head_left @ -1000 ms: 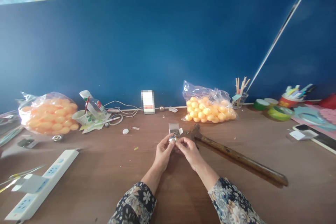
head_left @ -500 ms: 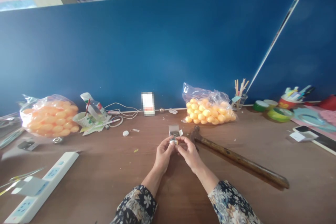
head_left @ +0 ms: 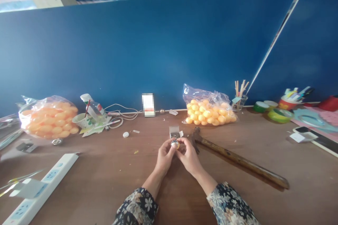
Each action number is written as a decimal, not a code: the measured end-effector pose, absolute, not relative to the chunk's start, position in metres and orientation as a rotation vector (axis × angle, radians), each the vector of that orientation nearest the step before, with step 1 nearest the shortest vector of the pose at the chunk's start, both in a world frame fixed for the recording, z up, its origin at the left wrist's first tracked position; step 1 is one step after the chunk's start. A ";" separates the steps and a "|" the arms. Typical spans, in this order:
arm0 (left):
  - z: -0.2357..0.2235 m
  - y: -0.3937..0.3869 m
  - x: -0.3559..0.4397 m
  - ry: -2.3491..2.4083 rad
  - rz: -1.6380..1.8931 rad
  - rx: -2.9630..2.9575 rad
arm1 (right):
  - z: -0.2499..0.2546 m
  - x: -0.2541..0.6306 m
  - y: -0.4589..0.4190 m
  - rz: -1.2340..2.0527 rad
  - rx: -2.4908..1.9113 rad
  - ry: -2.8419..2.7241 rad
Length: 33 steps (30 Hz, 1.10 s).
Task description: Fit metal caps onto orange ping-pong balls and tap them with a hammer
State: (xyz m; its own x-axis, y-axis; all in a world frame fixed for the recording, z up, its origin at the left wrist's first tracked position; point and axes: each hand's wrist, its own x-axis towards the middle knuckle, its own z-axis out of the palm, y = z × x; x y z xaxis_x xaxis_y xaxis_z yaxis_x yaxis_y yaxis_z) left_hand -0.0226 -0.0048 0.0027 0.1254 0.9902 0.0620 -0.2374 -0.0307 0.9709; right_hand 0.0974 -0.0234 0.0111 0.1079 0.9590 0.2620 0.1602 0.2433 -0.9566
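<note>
Both hands meet at the middle of the table around a small shiny silver, rounded object (head_left: 174, 143) with a yellowish edge on its right; its exact kind is too small to make out. My left hand (head_left: 165, 154) pinches it from the left with thumb and fingers. From the right, my right hand (head_left: 188, 154) grips its edge, fingertips close to those of the left. Just beyond the fingers stands a small open box (head_left: 174, 130) with dark contents. A hammer (head_left: 237, 158) with a wooden handle lies right of my right hand, its head close to the knuckles.
Clear bags of orange-yellow balls stand at the left (head_left: 50, 119) and right back (head_left: 208, 112). A white power strip (head_left: 44, 190) lies front left. Tape rolls (head_left: 280, 115), a pen cup (head_left: 287, 102) and a phone (head_left: 322, 140) are at the right. A white cap (head_left: 126, 134) lies left of centre.
The silver object is tilted slightly differently between my fingers, with more of its yellowish edge showing. Both hands stay in nearly the same place; the view has shifted a little.
</note>
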 end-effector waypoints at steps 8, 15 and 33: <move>0.000 -0.004 -0.024 0.956 1.250 1.124 | 0.011 0.096 -0.025 0.747 -1.180 -1.387; 0.002 -0.005 -0.026 0.968 1.256 1.218 | 0.015 0.097 -0.027 0.795 -1.174 -1.392; 0.002 -0.007 -0.025 1.028 1.264 1.214 | 0.003 0.093 -0.025 0.637 -1.163 -1.459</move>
